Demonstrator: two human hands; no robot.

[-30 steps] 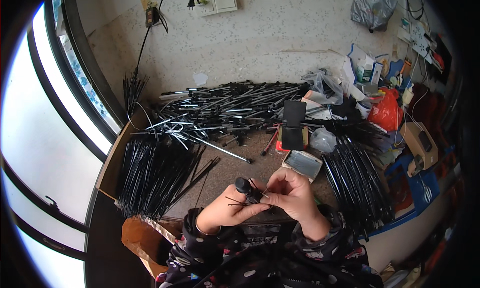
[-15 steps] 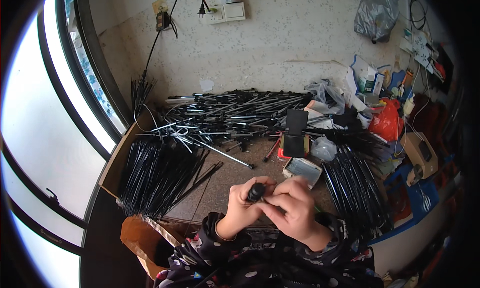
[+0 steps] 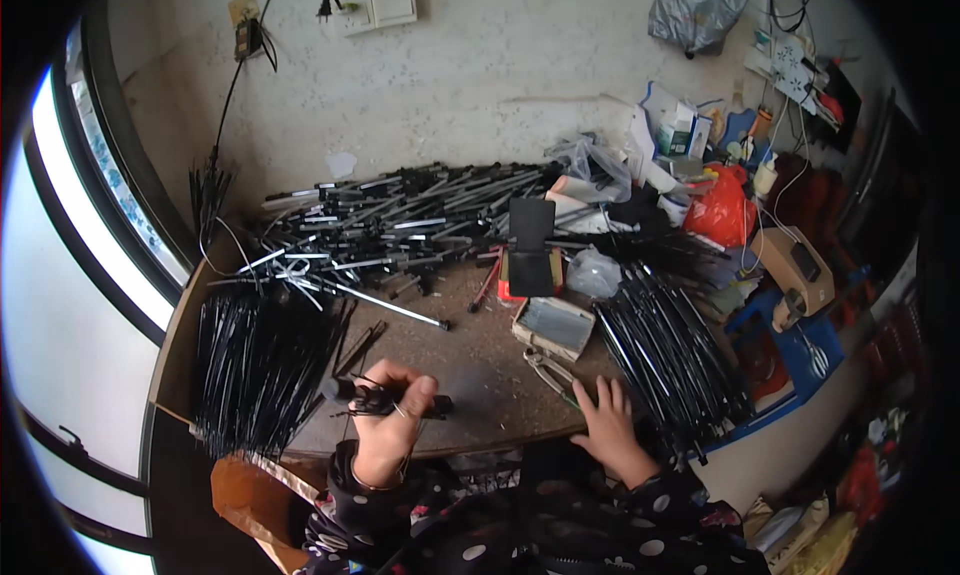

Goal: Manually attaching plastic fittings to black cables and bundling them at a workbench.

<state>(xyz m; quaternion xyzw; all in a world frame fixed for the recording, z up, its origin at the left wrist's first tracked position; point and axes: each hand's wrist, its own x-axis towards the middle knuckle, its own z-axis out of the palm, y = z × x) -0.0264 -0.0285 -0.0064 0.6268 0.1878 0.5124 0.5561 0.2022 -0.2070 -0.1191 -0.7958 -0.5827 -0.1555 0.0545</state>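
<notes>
My left hand [image 3: 388, 427] is closed around a short black part with a rounded end [image 3: 340, 389], over the front of the table; thin dark strands show beside the fingers, and the palm hides the rest of it. My right hand [image 3: 612, 437] has its fingers spread at the table's front right. Its fingertips are beside the handles of the pliers [image 3: 548, 373], one of which looks green; whether they touch I cannot tell. Just behind the pliers stands a small open box [image 3: 556, 327] of grey pieces.
Bundles of thin black rods lie at left [image 3: 262, 375] and right [image 3: 672, 360]. A heap of metal and black rods [image 3: 400, 215] fills the back. Near the middle are a black phone-stand-like holder [image 3: 531, 245] and a clear plastic bag [image 3: 594, 273]. A red bag [image 3: 718, 207] sits at back right.
My hands have come apart. The left moved left with the black part; the right moved down onto the table by the pliers and opened. The whole view has shifted.
</notes>
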